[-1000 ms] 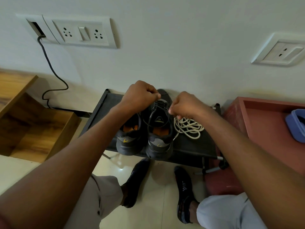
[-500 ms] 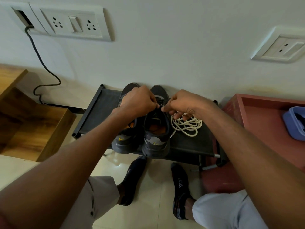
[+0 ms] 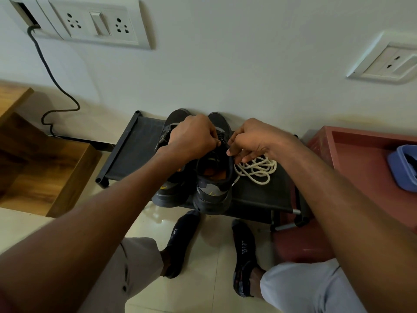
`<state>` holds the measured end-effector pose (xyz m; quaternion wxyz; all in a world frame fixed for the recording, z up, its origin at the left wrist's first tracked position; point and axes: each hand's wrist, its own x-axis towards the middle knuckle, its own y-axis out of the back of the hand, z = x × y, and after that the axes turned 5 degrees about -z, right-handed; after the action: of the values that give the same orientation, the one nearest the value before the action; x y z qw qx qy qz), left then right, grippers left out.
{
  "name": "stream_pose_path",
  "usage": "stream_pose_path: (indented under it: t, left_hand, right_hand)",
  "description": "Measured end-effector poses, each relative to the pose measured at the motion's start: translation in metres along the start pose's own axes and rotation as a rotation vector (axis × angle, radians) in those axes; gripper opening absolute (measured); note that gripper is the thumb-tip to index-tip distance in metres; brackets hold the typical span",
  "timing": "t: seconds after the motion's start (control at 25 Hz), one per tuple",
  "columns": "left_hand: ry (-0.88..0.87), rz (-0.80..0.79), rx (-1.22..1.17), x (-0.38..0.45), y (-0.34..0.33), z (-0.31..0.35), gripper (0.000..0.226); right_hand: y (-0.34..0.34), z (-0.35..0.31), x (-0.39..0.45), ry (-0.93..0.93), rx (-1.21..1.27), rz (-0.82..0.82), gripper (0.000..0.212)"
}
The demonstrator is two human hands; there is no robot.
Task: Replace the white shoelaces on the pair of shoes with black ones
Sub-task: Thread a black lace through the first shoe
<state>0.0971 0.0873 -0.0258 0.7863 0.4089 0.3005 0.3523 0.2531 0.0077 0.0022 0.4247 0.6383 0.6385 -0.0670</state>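
Observation:
Two dark grey shoes stand side by side on a low black rack [image 3: 133, 152], heels toward me: the left shoe [image 3: 168, 193] and the right shoe [image 3: 213, 190]. Over the right shoe's lacing, my left hand [image 3: 191, 137] pinches a black lace [image 3: 220, 137] with curled fingers. My right hand [image 3: 252, 138] pinches the same black lace from the other side, thumb and fingertip together. A pile of white laces [image 3: 257, 169] lies loose on the rack just right of the right shoe. The eyelets are mostly hidden by my hands.
The wall rises right behind the rack, with a socket panel [image 3: 94, 21] and a black cable [image 3: 52, 80]. A wooden cabinet [image 3: 40, 172] stands at left, a red tray [image 3: 370, 168] holding a blue container [image 3: 404, 168] at right. My socked feet [image 3: 180, 242] are under the rack's front.
My hands have come closer together over the right shoe and sit a little farther toward its toe. The view has tilted slightly; shoes and white laces stay put.

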Motion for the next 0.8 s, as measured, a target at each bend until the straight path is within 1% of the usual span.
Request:
stream_pose_path:
  t: [0.08, 0.2, 0.36, 0.44, 0.56, 0.68, 0.72, 0.8]
  left_hand:
    - [0.012, -0.009, -0.009, 0.0, -0.004, 0.002, 0.006]
    - [0.057, -0.059, -0.102, -0.001, -0.011, -0.001, 0.007]
    - [0.157, -0.059, -0.413, 0.0, -0.011, -0.006, 0.007]
    - [0.199, -0.078, -0.496, 0.001, -0.011, -0.006, 0.008]
    - [0.222, -0.096, -0.508, 0.0, -0.014, -0.003, 0.009]
    - [0.183, -0.106, -0.493, 0.0, -0.015, -0.004, 0.007]
    - [0.166, -0.102, -0.441, 0.0, -0.015, -0.004, 0.006]
    - [0.133, -0.071, -0.254, -0.003, -0.014, 0.0, 0.004]
  right_hand:
    - [0.001, 0.001, 0.001, -0.004, 0.015, -0.006, 0.024]
    - [0.002, 0.002, 0.0, 0.003, 0.012, -0.007, 0.022]
    - [0.002, 0.003, 0.002, 0.004, 0.02, -0.019, 0.024]
    - [0.003, 0.003, 0.002, 0.007, 0.021, -0.025, 0.023]
    - [0.004, 0.003, 0.001, 0.006, 0.019, -0.034, 0.02]
    - [0.007, 0.004, 0.001, 0.004, 0.049, -0.049, 0.014]
    - [0.007, 0.005, 0.001, 0.002, 0.06, -0.046, 0.013]
    - [0.007, 0.006, 0.002, -0.003, 0.065, -0.033, 0.016]
